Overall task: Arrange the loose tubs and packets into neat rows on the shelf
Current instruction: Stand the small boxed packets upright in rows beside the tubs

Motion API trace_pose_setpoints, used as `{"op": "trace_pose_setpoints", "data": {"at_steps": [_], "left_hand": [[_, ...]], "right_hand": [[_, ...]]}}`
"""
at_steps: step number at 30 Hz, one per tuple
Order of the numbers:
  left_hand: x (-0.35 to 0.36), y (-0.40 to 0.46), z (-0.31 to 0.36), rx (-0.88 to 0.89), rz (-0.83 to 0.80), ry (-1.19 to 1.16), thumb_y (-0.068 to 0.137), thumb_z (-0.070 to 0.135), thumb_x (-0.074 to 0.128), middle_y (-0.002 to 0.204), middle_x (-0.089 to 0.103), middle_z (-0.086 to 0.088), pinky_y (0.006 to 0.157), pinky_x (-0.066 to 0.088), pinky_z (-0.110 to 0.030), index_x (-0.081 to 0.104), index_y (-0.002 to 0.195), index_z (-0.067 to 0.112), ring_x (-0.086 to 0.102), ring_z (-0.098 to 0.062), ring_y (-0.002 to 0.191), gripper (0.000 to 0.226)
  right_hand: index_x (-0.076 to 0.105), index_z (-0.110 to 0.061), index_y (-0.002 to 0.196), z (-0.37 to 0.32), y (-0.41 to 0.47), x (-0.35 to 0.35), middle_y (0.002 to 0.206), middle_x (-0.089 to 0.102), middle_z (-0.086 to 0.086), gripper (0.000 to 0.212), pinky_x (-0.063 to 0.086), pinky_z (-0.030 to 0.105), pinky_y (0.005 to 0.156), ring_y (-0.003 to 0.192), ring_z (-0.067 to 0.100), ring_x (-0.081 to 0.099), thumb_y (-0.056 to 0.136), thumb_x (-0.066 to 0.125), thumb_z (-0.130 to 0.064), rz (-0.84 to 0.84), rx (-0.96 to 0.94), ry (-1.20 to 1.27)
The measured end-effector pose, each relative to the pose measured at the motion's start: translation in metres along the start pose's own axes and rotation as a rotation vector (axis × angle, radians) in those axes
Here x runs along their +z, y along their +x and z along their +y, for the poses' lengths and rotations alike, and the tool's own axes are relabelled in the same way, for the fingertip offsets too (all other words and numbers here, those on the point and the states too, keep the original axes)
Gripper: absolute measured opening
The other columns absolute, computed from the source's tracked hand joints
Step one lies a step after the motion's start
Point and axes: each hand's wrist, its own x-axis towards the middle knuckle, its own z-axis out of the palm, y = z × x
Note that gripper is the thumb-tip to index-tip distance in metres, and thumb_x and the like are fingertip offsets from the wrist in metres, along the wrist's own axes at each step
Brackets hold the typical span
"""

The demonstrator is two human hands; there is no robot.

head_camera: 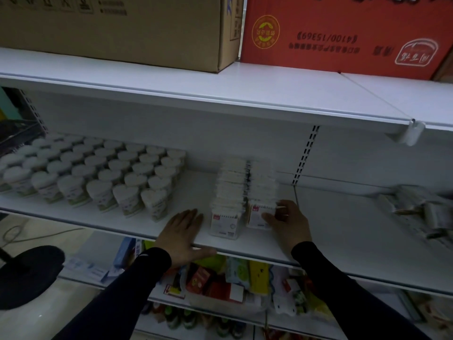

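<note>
Nearest us, at lower centre of the frame, our two dark sleeves reach up toward the front lip of the white shelf (245,251). Our left hand (182,233) lies flat on that lip, fingers straight and slightly spread, thumb hooked over the edge; it holds nothing and seems to steady us. Our right hand (288,223), just right of centre, curls round the front packet (259,215) of the right-hand row, thumb on its face and fingers behind its right side.

Just beyond the hands, two rows of packets (231,190) run back toward the rear wall, standing on edge and touching side by side. The front packet in our grip looks tilted a little against its neighbour. We judge the main risk lies here: the packets are thin and upright, so a push that is off-line could skew the row or topple its front few over the lip, which is close.

Further back at left, the heart-shaped tubs (103,173) already stand in tidy rows. At far right, a loose heap of packets (421,209) lies blurred and unsorted, well apart from our hands; reaching across for it could brush the standing rows.
</note>
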Motion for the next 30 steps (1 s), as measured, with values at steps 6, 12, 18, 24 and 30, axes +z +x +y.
{"op": "trace_pose_setpoints", "data": {"at_steps": [6, 12, 18, 24, 30], "left_hand": [[0.001, 0.000, -0.002, 0.006, 0.018, -0.017, 0.060, 0.100, 0.010, 0.164, 0.001, -0.004, 0.121, 0.000, -0.034, 0.006, 0.156, 0.021, 0.003, -0.019, 0.149, 0.125], [-0.015, -0.002, 0.000, 0.012, -0.025, -0.108, 0.068, 0.094, 0.022, 0.164, 0.003, -0.003, 0.120, 0.005, -0.032, 0.010, 0.156, 0.019, 0.005, -0.019, 0.149, 0.116], [-0.064, -0.003, 0.007, -0.012, 0.371, -0.429, 0.088, 0.053, 0.033, 0.146, 0.047, -0.005, 0.102, 0.026, -0.019, 0.050, 0.141, 0.015, 0.042, -0.022, 0.133, 0.067], [-0.108, 0.018, 0.045, 0.224, 0.500, -0.459, 0.090, 0.051, 0.038, 0.125, 0.063, -0.007, 0.094, 0.028, -0.011, 0.068, 0.119, 0.011, 0.052, -0.018, 0.116, 0.057], [-0.110, 0.047, 0.119, 0.441, 0.383, -0.505, 0.089, 0.050, 0.040, 0.122, 0.064, -0.007, 0.094, 0.033, -0.017, 0.067, 0.118, 0.008, 0.053, -0.019, 0.113, 0.057]], "right_hand": [[0.047, -0.024, 0.121, 0.002, 0.001, 0.004, 0.100, 0.058, -0.007, 0.052, 0.046, 0.016, 0.069, 0.086, 0.008, 0.060, 0.080, 0.076, -0.034, 0.018, 0.007, -0.048], [0.045, -0.022, 0.133, -0.001, 0.001, -0.007, 0.125, 0.051, 0.000, 0.061, 0.046, 0.026, 0.089, 0.105, 0.013, 0.054, 0.082, 0.071, -0.043, 0.044, -0.061, -0.099], [0.037, -0.019, 0.144, -0.009, -0.007, -0.039, 0.142, 0.042, 0.000, 0.063, 0.033, 0.022, 0.102, 0.123, 0.014, 0.044, 0.090, 0.059, -0.042, 0.060, -0.185, -0.304], [0.034, -0.016, 0.147, -0.009, -0.023, -0.075, 0.155, 0.029, 0.005, 0.071, 0.022, 0.028, 0.112, 0.141, 0.020, 0.028, 0.087, 0.048, -0.052, 0.131, -0.321, -0.625], [0.037, -0.015, 0.145, 0.006, -0.054, -0.129, 0.154, 0.031, 0.006, 0.063, 0.023, 0.026, 0.108, 0.141, 0.021, 0.027, 0.091, 0.055, -0.044, 0.280, -0.220, -0.732]]}}
